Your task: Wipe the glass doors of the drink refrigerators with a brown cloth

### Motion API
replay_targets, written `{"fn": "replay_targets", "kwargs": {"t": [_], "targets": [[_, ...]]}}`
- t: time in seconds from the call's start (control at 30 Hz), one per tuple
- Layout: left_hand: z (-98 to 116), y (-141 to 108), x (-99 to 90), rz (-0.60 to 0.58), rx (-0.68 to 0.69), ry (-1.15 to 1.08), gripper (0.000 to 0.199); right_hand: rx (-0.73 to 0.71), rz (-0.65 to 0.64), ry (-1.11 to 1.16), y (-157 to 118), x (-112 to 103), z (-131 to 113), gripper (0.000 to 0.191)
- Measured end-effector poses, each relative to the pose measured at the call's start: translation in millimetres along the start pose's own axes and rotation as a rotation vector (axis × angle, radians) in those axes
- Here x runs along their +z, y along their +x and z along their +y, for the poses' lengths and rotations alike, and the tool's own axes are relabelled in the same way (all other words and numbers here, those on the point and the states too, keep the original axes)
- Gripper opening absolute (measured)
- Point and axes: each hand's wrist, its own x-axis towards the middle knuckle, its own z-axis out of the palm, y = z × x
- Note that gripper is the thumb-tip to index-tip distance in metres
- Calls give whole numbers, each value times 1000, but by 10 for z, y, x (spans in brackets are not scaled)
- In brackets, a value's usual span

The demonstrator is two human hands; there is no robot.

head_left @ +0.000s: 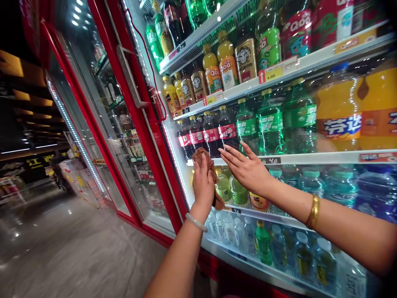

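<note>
My left hand lies over a crumpled brown cloth, its fingers pointing up. The cloth bunches around the fingertips and hangs down past the hand's right side. Just to the right, my right hand is stretched out flat, fingers a little apart, with nothing in it. Both hands are in front of the drinks cooler's shelves, near the shelf edge that carries cola bottles and green soda bottles. Whether the right palm touches a glass pane cannot be made out.
Large orange soda bottles stand at the right. Water bottles fill lower shelves. A red door frame with a grey handle rises at the left, beside another cooler. Grey floor and stacked boxes lie beyond.
</note>
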Motion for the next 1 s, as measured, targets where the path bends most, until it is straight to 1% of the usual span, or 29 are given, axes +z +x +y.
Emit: {"fn": "replay_targets", "kwargs": {"t": [0.03,0.13,0.17,0.2,0.23,0.3,0.33,0.37,0.4,0.5,0.53,0.57,0.6,0.67,0.7,0.73,0.77,0.83,0.9,0.93,0.97,1.0], "targets": [[51,-19,31,-16,59,-8,75,-3,5,-2,-15,-16,13,65],[162,-92,127,-87,322,-23,77,-12,9,-18,-61,-88,74,62],[174,-101,146,-94,362,-23,79,-12,5,-22,-79,-119,102,61],[177,-100,157,-81,349,-22,79,-10,0,-23,-99,-151,132,62],[176,-90,162,-51,286,-21,80,-7,-5,-23,-119,-182,164,63],[195,-67,176,26,98,-25,80,-4,-13,-22,-158,-235,227,66],[222,-65,190,56,26,-30,79,-4,-13,-22,-175,-255,255,67],[262,-74,210,61,8,-35,78,-5,-10,-21,-191,-270,278,68],[311,-91,234,43,49,-40,78,-5,-1,-22,-205,-281,297,70],[456,-146,294,-54,291,-56,79,19,36,-31,-240,-300,325,75],[493,-148,300,-71,327,-58,79,34,47,-36,-249,-304,324,76],[524,-138,301,-69,318,-59,78,51,54,-40,-257,-307,321,77],[552,-119,299,-47,264,-58,77,69,61,-43,-264,-309,314,77],[611,-78,304,21,108,-58,74,100,69,-44,-273,-310,297,77],[642,-67,315,46,56,-59,73,111,71,-42,-276,-310,289,78],[670,-68,332,54,45,-57,73,119,72,-38,-279,-310,283,78],[689,-79,350,45,76,-53,73,120,71,-33,-282,-311,280,79],[684,-111,371,-10,226,-37,75,119,66,-23,-293,-317,282,79],[614,-119,350,-67,356,-10,76,121,67,-18,-307,-328,291,77],[566,-107,326,-74,365,3,76,124,69,-17,-314,-333,296,76],[521,-87,300,-59,324,15,75,127,71,-17,-320,-338,300,74],[486,-64,278,-27,248,24,75,129,72,-20,-324,-342,303,71]]}}
